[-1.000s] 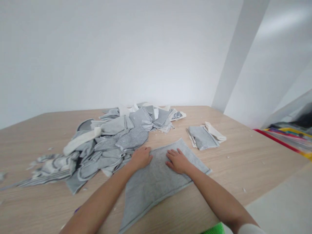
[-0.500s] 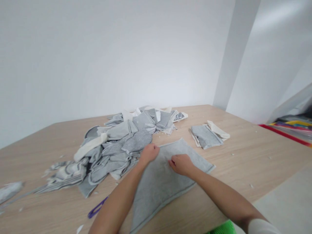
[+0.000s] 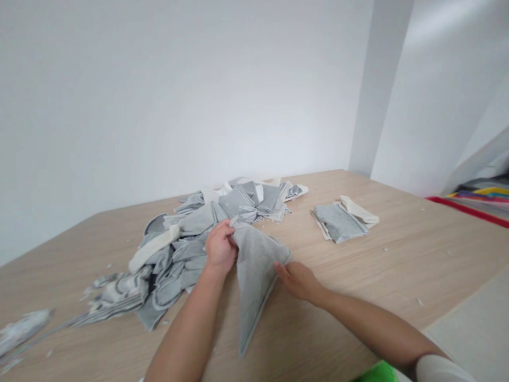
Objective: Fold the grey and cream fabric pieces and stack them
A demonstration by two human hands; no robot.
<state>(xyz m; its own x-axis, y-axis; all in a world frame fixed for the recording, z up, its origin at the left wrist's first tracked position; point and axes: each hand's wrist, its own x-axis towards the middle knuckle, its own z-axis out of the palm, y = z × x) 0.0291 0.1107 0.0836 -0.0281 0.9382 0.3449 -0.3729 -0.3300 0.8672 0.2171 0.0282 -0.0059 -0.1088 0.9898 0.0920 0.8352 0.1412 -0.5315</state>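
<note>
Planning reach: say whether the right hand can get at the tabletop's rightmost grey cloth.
Likely yes: only tabletop separates right hand and rightmost grey cloth, but that hand holds a second grey cloth.

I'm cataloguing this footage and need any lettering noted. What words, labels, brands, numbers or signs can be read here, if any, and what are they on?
None can be read.
Grey cloth held in both hands: no lettering visible.
Cloth pile and folded pieces: none visible.
Coloured items at the right edge and pale bundle at the left: too blurred to tell.
</note>
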